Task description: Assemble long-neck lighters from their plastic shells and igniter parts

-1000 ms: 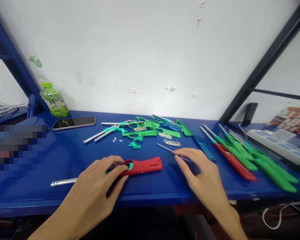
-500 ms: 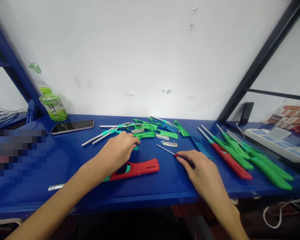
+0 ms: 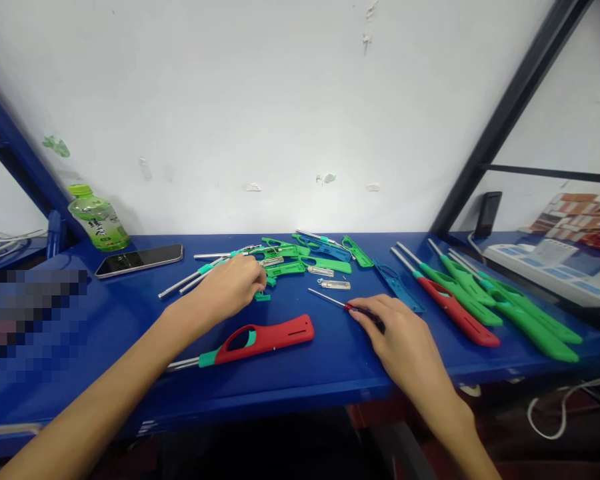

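Screwdriver (image 3: 349,307), head view: R hand (image 3: 400,333) clamping it, pointing far-L; poss. jabbing nearby clear tank (image 3: 335,285) if grip's slipping. L hand (image 3: 236,283) hovering by loose green parts (image 3: 286,268), fingers curled; can't tell if pinching anything; poss. scattering pcs. if dragging. Red lighter (image 3: 267,339) lying near ctr.; looking whole, teal trigger (image 3: 251,338) showing, silver nozzle (image 3: 185,364) pointing L, end hidden.

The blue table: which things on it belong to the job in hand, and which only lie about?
Likely part of the job:
screwdriver, in the right hand
red lighter in front
loose lighter parts, by the left hand
lighters at right

Probably just lying about:
phone
bottle
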A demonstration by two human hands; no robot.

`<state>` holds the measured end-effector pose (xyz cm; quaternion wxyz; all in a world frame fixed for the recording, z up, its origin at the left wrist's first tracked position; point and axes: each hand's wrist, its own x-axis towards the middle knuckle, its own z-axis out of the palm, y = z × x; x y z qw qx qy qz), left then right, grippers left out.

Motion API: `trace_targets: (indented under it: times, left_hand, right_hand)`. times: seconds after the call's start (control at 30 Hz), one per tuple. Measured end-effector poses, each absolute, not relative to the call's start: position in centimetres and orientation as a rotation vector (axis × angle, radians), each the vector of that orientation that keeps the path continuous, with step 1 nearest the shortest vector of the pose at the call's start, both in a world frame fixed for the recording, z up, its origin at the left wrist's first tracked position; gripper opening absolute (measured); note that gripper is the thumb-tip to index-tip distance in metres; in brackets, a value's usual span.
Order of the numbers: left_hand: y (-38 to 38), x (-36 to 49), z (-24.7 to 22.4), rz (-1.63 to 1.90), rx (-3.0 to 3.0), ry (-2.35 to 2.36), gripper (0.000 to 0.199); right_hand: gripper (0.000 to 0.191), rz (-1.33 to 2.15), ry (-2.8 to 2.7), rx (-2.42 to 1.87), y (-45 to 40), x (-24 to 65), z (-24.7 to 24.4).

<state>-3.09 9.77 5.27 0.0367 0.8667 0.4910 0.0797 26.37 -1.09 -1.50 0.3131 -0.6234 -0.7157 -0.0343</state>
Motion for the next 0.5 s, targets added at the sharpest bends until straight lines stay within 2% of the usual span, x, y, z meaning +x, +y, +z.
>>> trace_targets:
  times: [0.13,0.5]
  left_hand:
    - [10.7,-2.9,5.8,-0.018,2.580,1.565,0.035]
    - [10.7,-1.5,6.7,-0.292,2.431,1.630,0.037]
  right_hand:
    - [0.018,-0.090,-1.884,-1.636,-1.1,26.4,-1.5]
    - [0.016,-0.080,-1.876,-1.644,-1.2,26.3,-1.4]
